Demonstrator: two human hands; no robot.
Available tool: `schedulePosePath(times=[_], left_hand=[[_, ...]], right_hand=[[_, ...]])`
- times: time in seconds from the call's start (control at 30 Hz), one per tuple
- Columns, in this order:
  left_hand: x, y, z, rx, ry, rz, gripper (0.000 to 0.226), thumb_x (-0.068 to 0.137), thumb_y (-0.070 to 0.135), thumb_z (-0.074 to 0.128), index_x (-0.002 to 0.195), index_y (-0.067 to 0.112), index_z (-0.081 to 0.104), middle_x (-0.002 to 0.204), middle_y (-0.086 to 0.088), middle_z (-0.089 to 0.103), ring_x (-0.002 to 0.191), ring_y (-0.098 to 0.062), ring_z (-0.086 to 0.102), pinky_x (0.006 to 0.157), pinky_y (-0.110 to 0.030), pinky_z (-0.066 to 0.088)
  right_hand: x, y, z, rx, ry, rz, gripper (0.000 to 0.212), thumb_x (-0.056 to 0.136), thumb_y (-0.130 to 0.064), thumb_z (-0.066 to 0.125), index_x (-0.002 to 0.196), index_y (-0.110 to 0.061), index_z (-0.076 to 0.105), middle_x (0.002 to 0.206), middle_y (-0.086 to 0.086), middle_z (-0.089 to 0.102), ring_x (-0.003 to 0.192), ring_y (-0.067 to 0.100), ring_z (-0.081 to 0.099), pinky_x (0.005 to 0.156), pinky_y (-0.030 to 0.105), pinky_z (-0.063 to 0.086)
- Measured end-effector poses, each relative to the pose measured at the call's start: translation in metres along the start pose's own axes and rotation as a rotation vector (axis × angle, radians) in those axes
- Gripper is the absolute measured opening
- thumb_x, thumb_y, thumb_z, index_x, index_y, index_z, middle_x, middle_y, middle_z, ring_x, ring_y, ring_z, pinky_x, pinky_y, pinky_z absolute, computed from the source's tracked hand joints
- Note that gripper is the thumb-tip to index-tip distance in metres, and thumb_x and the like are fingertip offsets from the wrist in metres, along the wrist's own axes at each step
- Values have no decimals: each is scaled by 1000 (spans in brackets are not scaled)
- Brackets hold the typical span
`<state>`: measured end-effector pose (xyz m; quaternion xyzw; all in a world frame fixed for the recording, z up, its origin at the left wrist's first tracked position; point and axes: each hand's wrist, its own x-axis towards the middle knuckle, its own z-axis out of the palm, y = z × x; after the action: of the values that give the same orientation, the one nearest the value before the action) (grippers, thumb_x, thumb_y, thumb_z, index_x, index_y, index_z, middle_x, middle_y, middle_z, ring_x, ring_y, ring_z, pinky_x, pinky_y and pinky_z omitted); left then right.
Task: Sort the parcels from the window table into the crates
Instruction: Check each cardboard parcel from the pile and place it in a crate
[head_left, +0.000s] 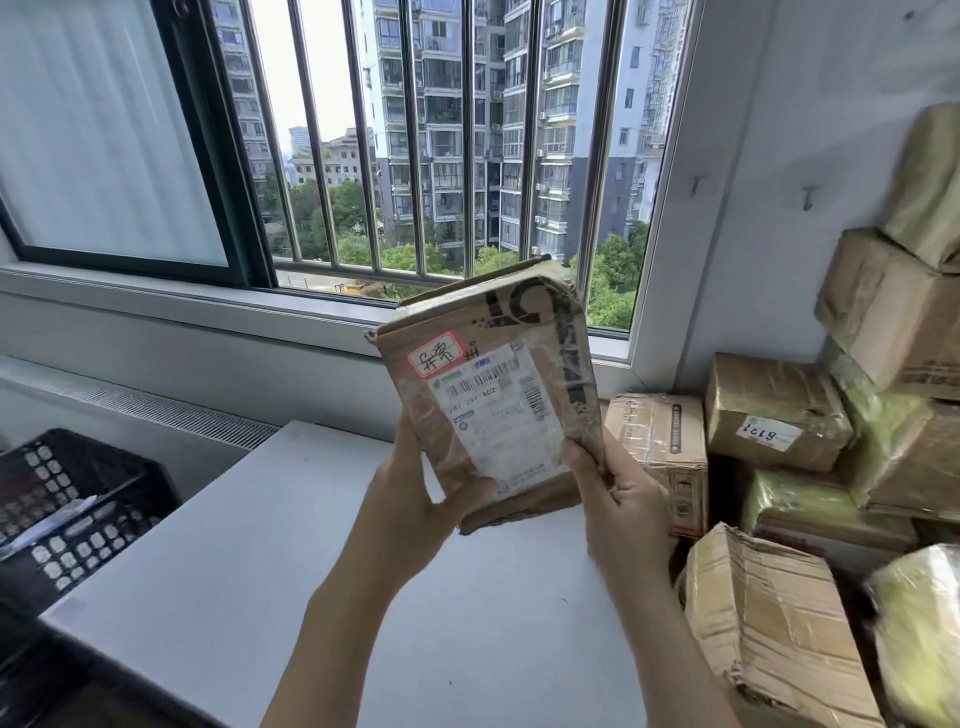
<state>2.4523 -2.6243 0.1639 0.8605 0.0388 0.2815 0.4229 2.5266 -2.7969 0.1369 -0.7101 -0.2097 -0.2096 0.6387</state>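
I hold a brown cardboard parcel (493, 395) upright above the white window table (291, 571), its white shipping label and a red-edged handwritten sticker facing me. My left hand (415, 499) grips its lower left edge, thumb across the front. My right hand (618, 499) grips the lower right corner, fingers wrapped behind. A black plastic crate (67, 514) stands to the left of the table, with some paper inside.
A pile of several taped cardboard parcels (774, 410) is stacked on the right end of the table against the wall, with a crushed box (763, 623) nearest me. A barred window (415, 156) and its sill run behind the table.
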Motion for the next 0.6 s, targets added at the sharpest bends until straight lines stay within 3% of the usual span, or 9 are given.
schedulePosePath(times=[0.17, 0.27, 0.37, 0.43, 0.5, 0.6], left_hand=[[2, 1, 2, -45, 0, -21, 64, 87, 23, 67, 140, 28, 32, 103, 39, 48, 86, 24, 50, 69, 0, 43], [1, -1, 1, -56, 12, -8, 62, 87, 23, 66, 138, 32, 32, 105, 39, 50, 88, 14, 55, 68, -4, 45], [0, -5, -4, -81, 44, -5, 58, 88, 22, 65, 136, 31, 35, 106, 39, 53, 91, 10, 58, 69, -7, 47], [2, -6, -16, -99, 105, 6, 62, 87, 20, 65, 139, 29, 33, 109, 39, 55, 99, 12, 57, 73, -8, 48], [5, -3, -32, -113, 185, 25, 68, 87, 22, 65, 141, 33, 26, 114, 35, 55, 103, 16, 54, 78, -10, 50], [9, -1, -63, -153, 306, 33, 50, 82, 33, 63, 116, 43, 28, 110, 25, 62, 105, 3, 60, 83, -33, 57]], right_hand=[[0, 3, 0, 34, -33, 58, 57, 78, -57, 53, 125, -27, 65, 107, -30, 66, 103, -10, 59, 83, 9, 45], [0, 1, 0, 32, -89, 73, 54, 79, -57, 52, 125, -30, 64, 108, -28, 66, 104, -6, 59, 87, 20, 49], [4, -7, 2, -34, -223, 57, 44, 80, -53, 62, 123, -43, 57, 106, -24, 66, 100, -2, 59, 83, 30, 53], [6, -13, 6, -58, -394, 76, 74, 68, -52, 77, 133, -44, 43, 116, -20, 60, 107, 0, 55, 88, 28, 50], [8, -20, 17, -90, -561, 99, 108, 60, -49, 85, 145, -46, 18, 132, -23, 45, 121, -4, 43, 98, 23, 40], [7, -29, 50, -134, -654, 21, 122, 66, -39, 85, 147, -47, -5, 141, -27, 31, 127, -9, 33, 100, 14, 32]])
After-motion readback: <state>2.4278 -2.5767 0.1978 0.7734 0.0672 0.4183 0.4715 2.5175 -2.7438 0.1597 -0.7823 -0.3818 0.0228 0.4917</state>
